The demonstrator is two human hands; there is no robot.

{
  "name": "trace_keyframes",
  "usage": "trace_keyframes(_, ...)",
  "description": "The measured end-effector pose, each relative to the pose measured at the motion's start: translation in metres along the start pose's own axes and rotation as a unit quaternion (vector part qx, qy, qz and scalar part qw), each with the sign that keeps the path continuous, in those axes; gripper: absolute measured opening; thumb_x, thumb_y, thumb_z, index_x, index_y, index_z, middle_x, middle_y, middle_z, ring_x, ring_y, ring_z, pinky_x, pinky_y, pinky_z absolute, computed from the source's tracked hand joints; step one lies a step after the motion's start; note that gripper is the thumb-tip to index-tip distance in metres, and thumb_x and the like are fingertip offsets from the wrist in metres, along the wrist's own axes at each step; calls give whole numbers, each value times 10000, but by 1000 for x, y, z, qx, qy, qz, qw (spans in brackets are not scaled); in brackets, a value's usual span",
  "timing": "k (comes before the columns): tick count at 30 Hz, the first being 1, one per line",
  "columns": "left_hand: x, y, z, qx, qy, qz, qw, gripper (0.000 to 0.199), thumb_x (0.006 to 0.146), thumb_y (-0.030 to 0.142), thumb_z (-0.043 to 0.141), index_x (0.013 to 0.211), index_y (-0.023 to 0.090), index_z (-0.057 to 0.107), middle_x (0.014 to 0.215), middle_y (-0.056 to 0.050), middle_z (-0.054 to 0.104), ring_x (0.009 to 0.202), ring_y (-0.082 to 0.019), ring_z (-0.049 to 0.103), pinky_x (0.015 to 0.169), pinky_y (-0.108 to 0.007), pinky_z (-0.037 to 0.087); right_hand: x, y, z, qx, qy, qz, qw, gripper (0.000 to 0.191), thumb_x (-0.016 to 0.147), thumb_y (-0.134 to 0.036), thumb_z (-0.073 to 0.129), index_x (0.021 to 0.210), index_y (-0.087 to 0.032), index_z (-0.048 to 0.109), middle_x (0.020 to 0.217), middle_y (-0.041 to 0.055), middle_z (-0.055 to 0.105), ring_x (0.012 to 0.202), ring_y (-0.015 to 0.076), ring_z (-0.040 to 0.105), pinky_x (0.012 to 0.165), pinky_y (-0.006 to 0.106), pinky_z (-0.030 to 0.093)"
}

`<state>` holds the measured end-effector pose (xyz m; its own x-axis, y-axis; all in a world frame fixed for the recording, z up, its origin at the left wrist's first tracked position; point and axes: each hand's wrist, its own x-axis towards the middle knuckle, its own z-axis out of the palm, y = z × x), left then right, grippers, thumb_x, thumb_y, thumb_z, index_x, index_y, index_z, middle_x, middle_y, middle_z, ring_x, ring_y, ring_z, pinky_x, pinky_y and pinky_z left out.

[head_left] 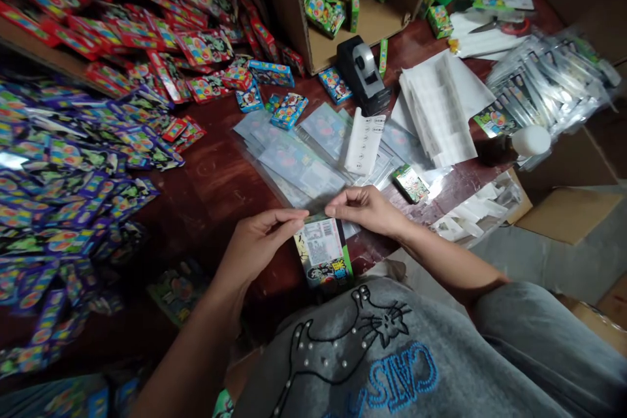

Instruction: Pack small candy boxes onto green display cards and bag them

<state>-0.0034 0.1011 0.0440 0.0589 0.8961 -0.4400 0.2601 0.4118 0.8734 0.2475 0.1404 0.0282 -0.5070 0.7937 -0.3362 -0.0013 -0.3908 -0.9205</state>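
Between my two hands is a printed plastic packet (323, 251), dark and green with a whitish printed panel, hanging in front of my shirt. My left hand (262, 238) pinches its upper left corner between thumb and fingers. At the upper right corner, my right hand (365, 209) grips the same edge. Flat clear plastic bags (298, 163) lie in a pile just beyond my hands. On that pile rests a curled white label sheet (364, 144) with small round prints. A small green and black box (411, 183) sits right of my right hand.
Red packs (161, 32) and purple packs (98, 176) heap up at left. A black tape dispenser (362, 75) stands beyond the bags, near a cardboard carton (313, 46) holding green boxes. White sheets (438, 108), a white-capped bottle (519, 144) and filled clear packets (543, 81) are at right.
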Motion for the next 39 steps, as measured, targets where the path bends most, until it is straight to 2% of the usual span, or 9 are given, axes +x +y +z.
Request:
trace_keyframes(4,3,-18,-6,1,17,22,1000,496,696,695,924,891,246,844,1044,-96,859,991,-284,800,994,-444,625,-8,-6,-9,-143,2,-140,980,313,998,-539,735,970,-235,804,1065,65,779,1119,222,710,1028,420,580)
trace_keyframes(7,11,-32,-11,72,48,56,995,419,795,672,861,923,273,849,1041,-73,852,971,-273,797,973,-436,638,-3,-10,-26,-291,204,-197,914,406,1009,-557,716,1232,-218,723,1288,152,700,1257,306,643,1103,514,556)
trace_keyframes(11,25,-22,-14,217,88,184,955,293,899,585,785,954,304,851,1214,-52,810,1086,-267,768,1089,-426,595,22,-9,-58,-412,384,-95,821,701,958,-523,766,1462,-115,501,1251,241,677,1225,414,623,1062,612,531)
trace_keyframes(17,74,42,4,142,105,248,952,461,900,499,809,1287,254,756,1368,-96,759,1291,-289,707,1199,-491,526,31,-23,-90,-382,217,-73,895,654,911,-255,713,1476,-141,403,1018,74,733,868,236,685,819,394,536)
trace_keyframes(22,119,64,30,-15,9,158,987,676,668,598,946,1171,183,769,1135,-128,819,1026,-281,775,915,-420,634,21,-59,-108,-370,20,-150,916,522,948,-359,767,1378,-182,529,1014,38,743,836,175,665,793,335,518)
trace_keyframes(27,114,65,47,-64,3,94,993,603,650,686,931,939,174,795,884,-82,820,730,-206,709,675,-317,570,43,-76,-102,-395,49,-258,880,507,967,-527,787,1316,-182,662,1201,113,753,1031,237,695,923,386,552)
trace_keyframes(31,103,65,48,-68,21,93,993,539,704,666,909,906,176,810,810,-46,787,704,-179,669,682,-295,534,66,-76,-92,-411,31,-295,862,182,1076,-366,647,1083,-202,725,1054,64,780,1005,210,695,969,373,519)
trace_keyframes(35,109,61,51,-69,63,73,993,506,794,687,819,783,183,775,679,-11,695,606,-150,579,576,-273,441,69,-75,-82,-454,51,-308,834,233,1110,-389,589,999,-221,707,1007,61,752,984,231,653,980,407,485)
trace_keyframes(39,110,46,39,1,135,122,983,447,854,626,763,965,197,819,873,-51,783,773,-208,682,745,-330,545,45,-85,-73,-427,84,-327,839,361,1136,-522,518,1042,-232,710,1001,56,719,972,226,648,970,416,499)
